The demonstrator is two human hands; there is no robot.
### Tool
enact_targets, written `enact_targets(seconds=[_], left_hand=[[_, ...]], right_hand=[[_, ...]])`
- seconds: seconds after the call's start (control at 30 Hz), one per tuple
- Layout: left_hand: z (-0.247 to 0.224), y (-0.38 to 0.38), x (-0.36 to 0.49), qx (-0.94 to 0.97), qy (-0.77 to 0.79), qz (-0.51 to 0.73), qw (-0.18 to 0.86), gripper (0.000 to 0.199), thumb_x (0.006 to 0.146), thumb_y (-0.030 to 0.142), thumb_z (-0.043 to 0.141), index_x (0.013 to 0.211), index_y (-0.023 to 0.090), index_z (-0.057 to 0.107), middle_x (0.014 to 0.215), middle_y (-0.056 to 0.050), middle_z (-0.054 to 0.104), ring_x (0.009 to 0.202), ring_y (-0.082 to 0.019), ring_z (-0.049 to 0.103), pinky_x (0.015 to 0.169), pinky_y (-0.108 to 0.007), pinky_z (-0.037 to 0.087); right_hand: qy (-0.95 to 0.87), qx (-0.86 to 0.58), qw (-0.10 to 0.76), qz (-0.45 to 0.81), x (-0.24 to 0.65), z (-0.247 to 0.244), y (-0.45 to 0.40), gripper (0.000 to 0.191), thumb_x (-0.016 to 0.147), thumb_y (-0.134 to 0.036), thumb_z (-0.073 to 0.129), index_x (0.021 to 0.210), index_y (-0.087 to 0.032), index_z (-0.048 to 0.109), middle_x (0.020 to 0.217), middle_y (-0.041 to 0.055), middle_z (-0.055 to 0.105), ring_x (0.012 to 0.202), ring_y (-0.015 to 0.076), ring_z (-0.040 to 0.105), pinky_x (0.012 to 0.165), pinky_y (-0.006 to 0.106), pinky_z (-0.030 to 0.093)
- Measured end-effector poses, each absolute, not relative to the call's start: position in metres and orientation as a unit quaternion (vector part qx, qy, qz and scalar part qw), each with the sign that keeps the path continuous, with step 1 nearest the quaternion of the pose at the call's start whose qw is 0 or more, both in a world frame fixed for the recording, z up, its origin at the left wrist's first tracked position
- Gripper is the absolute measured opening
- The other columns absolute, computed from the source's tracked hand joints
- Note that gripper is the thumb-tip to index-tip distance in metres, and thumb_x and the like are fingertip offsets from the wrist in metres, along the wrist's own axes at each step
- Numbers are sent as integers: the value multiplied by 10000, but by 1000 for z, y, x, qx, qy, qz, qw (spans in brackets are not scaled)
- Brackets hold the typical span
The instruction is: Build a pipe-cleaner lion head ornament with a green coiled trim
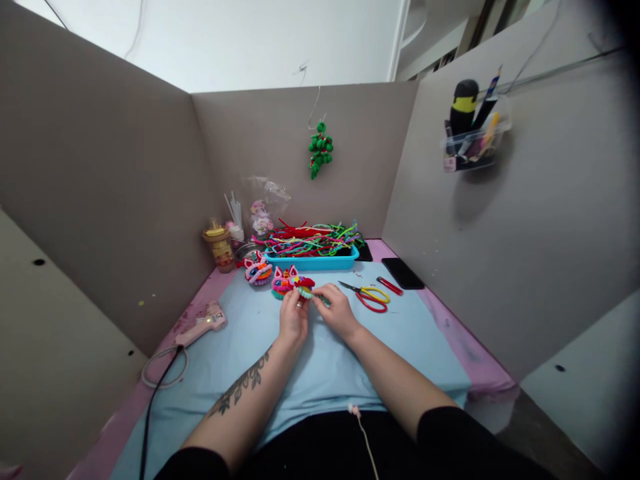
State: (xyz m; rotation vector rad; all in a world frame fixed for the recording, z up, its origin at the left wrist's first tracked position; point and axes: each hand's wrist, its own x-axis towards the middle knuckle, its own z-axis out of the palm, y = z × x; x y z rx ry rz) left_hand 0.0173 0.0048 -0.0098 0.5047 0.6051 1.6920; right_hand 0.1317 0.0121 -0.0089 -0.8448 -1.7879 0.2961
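Observation:
Near the middle of the blue cloth, my left hand point(294, 316) is closed on a small pale green fuzzy piece point(304, 292). My right hand point(336, 308) pinches the darker green end of it, close to the left hand. Just behind my fingers sits a colourful fuzzy animal head point(285, 280) with pink ears, partly hidden by the hand. A second similar head point(258, 271) rests to its left. The exact shape between my fingertips is too small to make out.
Behind is a blue tray point(315, 263) of coloured fuzzy stems. Scissors point(371, 297), a red cutter point(389, 286) and a phone point(403, 273) lie right. At left are a pink glue gun point(203, 328) with cord and a cup point(220, 250). Grey partitions point(300, 110) surround the table.

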Motion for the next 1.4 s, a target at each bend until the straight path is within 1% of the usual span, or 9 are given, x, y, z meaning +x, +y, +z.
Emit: enact_targets(seconds=[0.3, 0.4, 0.5, 0.63, 0.73, 0.9, 1.13, 1.27, 1.4], left_hand=[[-14, 7, 17, 209, 260, 730, 596, 109, 728, 239, 636, 779, 156, 587, 744, 6, 618, 675, -90, 573, 657, -204, 439], [-13, 9, 16, 199, 264, 730, 599, 106, 740, 236, 640, 792, 155, 595, 761, -3, 633, 690, -96, 587, 675, -212, 455], [-12, 12, 13, 178, 265, 726, 609, 80, 786, 239, 608, 800, 161, 603, 779, -12, 649, 722, -105, 608, 722, -228, 476], [-9, 17, 4, 121, 273, 722, 624, 109, 848, 218, 541, 785, 161, 609, 740, -21, 654, 713, -112, 618, 759, -258, 499], [-7, 20, -2, 106, 278, 715, 633, 139, 859, 233, 536, 766, 165, 613, 715, -23, 654, 699, -122, 620, 766, -278, 512], [-3, 21, -7, 104, 260, 703, 654, 143, 867, 226, 525, 798, 162, 632, 722, -33, 663, 727, -132, 630, 777, -300, 526], [5, 15, -2, 92, 240, 682, 685, 252, 918, 222, 433, 806, 129, 638, 792, -62, 684, 792, -145, 648, 811, -312, 532], [7, 13, 0, 86, 238, 674, 694, 300, 935, 206, 385, 806, 104, 636, 770, -76, 677, 776, -149, 651, 788, -311, 538], [6, 11, 0, 109, 241, 651, 712, 316, 937, 238, 382, 812, 109, 642, 758, -74, 677, 721, -152, 652, 725, -312, 552]], right_hand=[[-753, -357, 537, 133, 131, -7, 11, 124, 821, -208, 532, 871, -219, 645, 819, 50, 640, 835, 201, 567, 802, 369, 458], [-736, -367, 547, 155, 131, -9, 12, 140, 813, -228, 544, 924, -222, 629, 863, 52, 631, 836, 195, 572, 777, 348, 473], [-700, -388, 571, 185, 131, -9, 13, 190, 781, -254, 580, 966, -218, 606, 891, 50, 606, 823, 185, 576, 753, 324, 486], [-676, -395, 588, 205, 130, -6, 13, 133, 763, -248, 580, 887, -211, 606, 876, 44, 581, 815, 174, 567, 718, 301, 498], [-675, -378, 595, 217, 130, -5, 14, 85, 767, -231, 567, 830, -213, 621, 881, 48, 578, 823, 173, 567, 705, 298, 506], [-666, -364, 607, 235, 131, -7, 16, 105, 781, -205, 550, 808, -214, 651, 895, 57, 590, 853, 178, 581, 723, 309, 510], [-660, -362, 628, 201, 133, -6, 19, 98, 780, -183, 554, 802, -204, 647, 866, 51, 608, 829, 169, 586, 708, 296, 499], [-648, -363, 642, 190, 132, -3, 17, 70, 743, -173, 606, 803, -200, 629, 865, 46, 590, 800, 159, 579, 691, 284, 510], [-645, -372, 643, 177, 131, 0, 16, 56, 726, -158, 622, 761, -199, 613, 833, 39, 586, 782, 160, 576, 670, 281, 508]])
